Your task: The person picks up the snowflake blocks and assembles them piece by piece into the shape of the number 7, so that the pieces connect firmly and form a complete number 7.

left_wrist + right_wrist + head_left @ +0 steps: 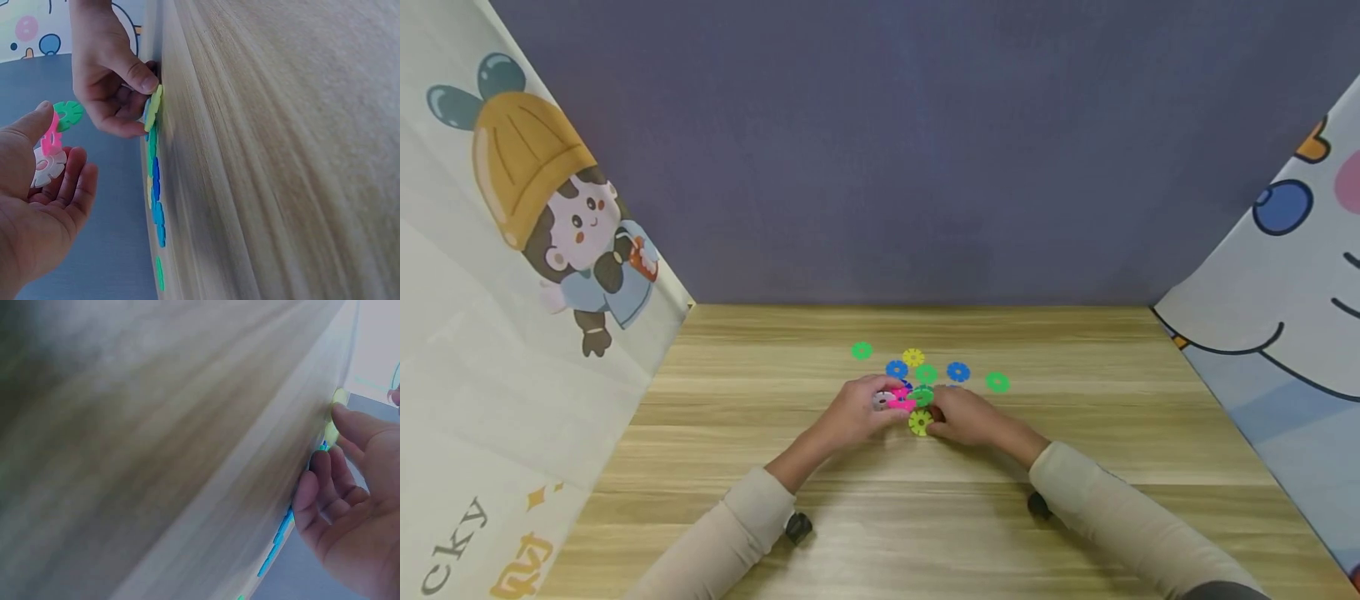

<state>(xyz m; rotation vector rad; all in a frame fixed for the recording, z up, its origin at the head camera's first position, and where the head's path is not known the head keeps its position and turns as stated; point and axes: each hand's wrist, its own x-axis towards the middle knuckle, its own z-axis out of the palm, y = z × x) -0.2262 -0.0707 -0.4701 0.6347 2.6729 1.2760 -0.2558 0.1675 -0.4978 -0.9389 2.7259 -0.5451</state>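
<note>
My left hand (853, 408) is raised off the table and pinches a joined chain of notched plastic discs. In the left wrist view the chain runs from a white disc (49, 167) through a pink disc (51, 139) to a green disc (67, 115). My right hand (966, 417) is down at the tabletop, its thumb and fingers pinching a yellow notched disc (920, 423), seen edge-on in the left wrist view. The right wrist view shows the thumb against that yellow disc, with the other fingers curled beneath.
Beyond the hands, loose discs lie on the wooden table (737, 400): a yellow disc (913, 357), blue discs (958, 372) and several green discs (997, 382). A dark panel (917, 167) stands at the back, with printed cloth (490, 333) on the left side.
</note>
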